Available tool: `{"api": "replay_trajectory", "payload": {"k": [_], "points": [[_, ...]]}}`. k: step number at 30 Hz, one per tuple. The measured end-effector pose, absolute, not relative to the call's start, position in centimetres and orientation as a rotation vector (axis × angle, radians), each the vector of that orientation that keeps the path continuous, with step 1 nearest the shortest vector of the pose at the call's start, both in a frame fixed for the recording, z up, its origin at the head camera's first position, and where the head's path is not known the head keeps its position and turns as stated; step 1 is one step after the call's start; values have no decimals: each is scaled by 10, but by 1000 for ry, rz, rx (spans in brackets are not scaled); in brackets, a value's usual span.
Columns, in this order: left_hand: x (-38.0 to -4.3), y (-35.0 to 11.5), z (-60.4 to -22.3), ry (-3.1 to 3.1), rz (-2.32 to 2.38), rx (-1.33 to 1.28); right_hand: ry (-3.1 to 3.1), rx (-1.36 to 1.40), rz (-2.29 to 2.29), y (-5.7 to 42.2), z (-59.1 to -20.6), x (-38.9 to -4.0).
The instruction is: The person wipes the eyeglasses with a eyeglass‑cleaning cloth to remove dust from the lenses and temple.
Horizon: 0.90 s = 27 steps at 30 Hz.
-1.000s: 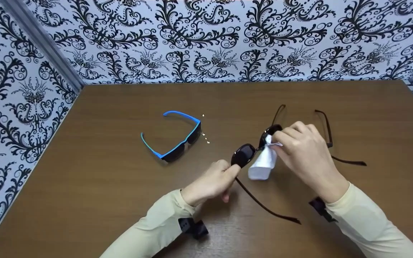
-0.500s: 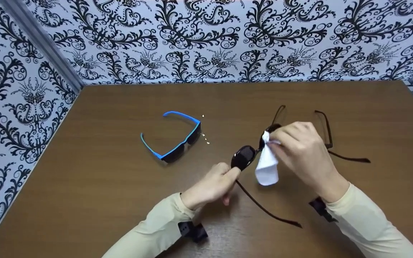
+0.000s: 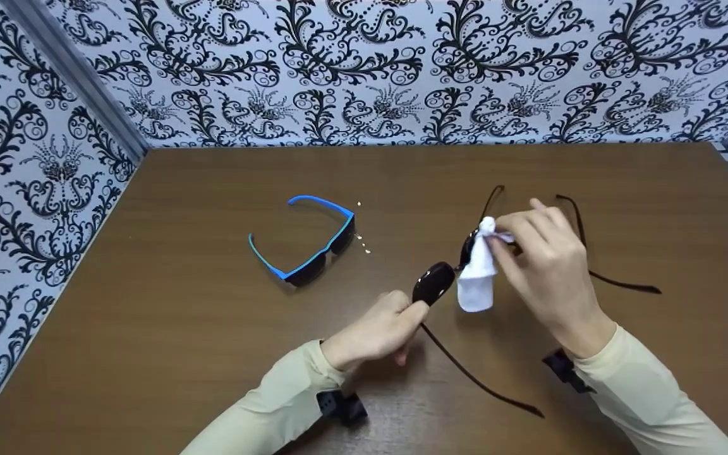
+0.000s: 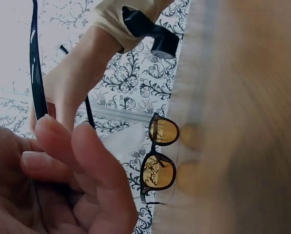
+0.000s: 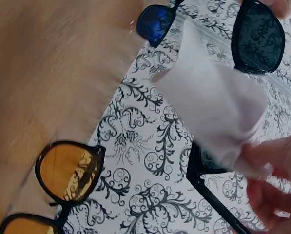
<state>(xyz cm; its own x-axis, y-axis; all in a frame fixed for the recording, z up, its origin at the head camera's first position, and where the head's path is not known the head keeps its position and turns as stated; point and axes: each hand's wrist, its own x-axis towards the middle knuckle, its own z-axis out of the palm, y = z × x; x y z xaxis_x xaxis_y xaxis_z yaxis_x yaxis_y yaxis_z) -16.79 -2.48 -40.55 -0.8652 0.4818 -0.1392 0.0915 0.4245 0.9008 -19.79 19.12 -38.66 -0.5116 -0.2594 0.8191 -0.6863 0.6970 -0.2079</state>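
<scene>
Left hand (image 3: 380,332) down low near the front of the table, fingers curled tight around the outer end of a pair of black-framed sunglasses with dark lenses (image 3: 433,282), pinching it right at the hinge by the nearer lens. Right hand (image 3: 544,262) up beside it, fingertips pinching a small white wiping cloth (image 3: 478,272) against the farther lens, the loose end of the cloth hanging down below the frame. So both hands are gripping: the left on the frame, the right on the cloth. The sunglasses are held up off the brown wooden table (image 3: 181,316), tilted, between the two hands, with one thin temple arm trailing down toward the person and the other poking out to the right past the right hand.

In the right wrist view the white cloth (image 5: 211,105) is bunched over the lens edge, the dark lens (image 5: 257,36) clear beside it.

Behind the right hand, a second pair lies on the table: thin dark-framed glasses with amber lenses (image 4: 160,158), their temple arms open toward the far wall. Well off to the left sits a pair of blue-framed sunglasses with dark lenses (image 3: 310,243), arms open, resting on the tabletop with a few small pale specks (image 3: 361,240) just beside them. Black-and-white floral patterned walls (image 3: 364,69) close in the table on three sides. Both forearms wear cream sleeves (image 3: 648,392) with a black strap at each wrist.
</scene>
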Motion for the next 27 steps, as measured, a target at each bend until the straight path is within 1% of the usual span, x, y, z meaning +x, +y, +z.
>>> {"api": "replay_trajectory", "payload": {"k": [3,6,10,14,16,22,27], "points": [[-168,-26,-405,2305,1434,497,-2066,848,712,192,-387,-199],[-169,-27,-405,2324,1427,512,-2138,908,619,196,-387,-197],[-170,-28,-405,2316,1440,543,-2225,794,507,199,-388,-194],[-173,-30,-405,2272,1488,546,-2203,597,576,196,-388,-193],[-175,-30,-404,2239,1515,512,-2166,548,639,195,-387,-193],[-182,-30,-405,2189,1611,365,-2040,626,835,193,-382,-196],[-189,-28,-407,2399,1570,403,-1968,678,892,188,-378,-193]]}}
